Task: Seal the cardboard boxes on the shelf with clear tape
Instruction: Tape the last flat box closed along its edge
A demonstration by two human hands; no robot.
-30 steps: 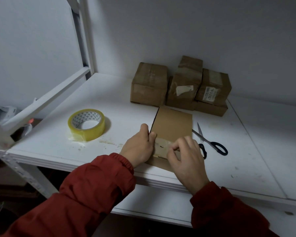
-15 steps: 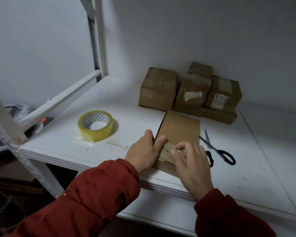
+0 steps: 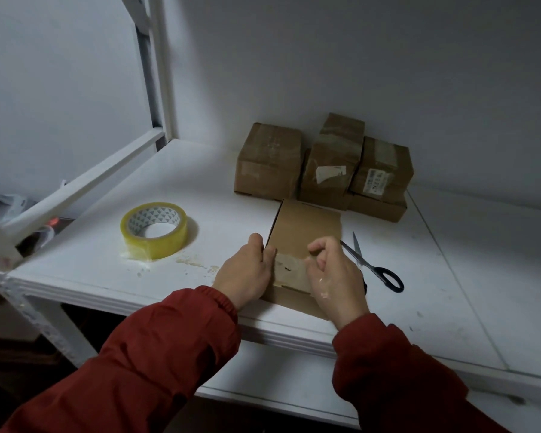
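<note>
The tape roll (image 3: 153,229) is seen left of the box (image 3: 306,226), laid flat on the shelf (image 3: 200,170). The box's left edge is held in the left hand's (image 3: 247,273) grip. The right hand's (image 3: 334,273) grip on the tape strip (image 3: 289,267) cannot be told. Light, stiff cardboard is judged, best held by its edges.

The light is dim and cool, pooling on the white shelf (image 3: 200,182) towards its back left and fading to grey at the right. The tape roll (image 3: 153,229) throws a soft shadow to its right; the stacked boxes (image 3: 269,160) sit murky. A faint sheen shows on the tape strip (image 3: 289,268) and the right hand (image 3: 334,276). The wide lens bows the shelf upright (image 3: 161,73); the red sleeves (image 3: 169,354) look soft and dark.
</note>
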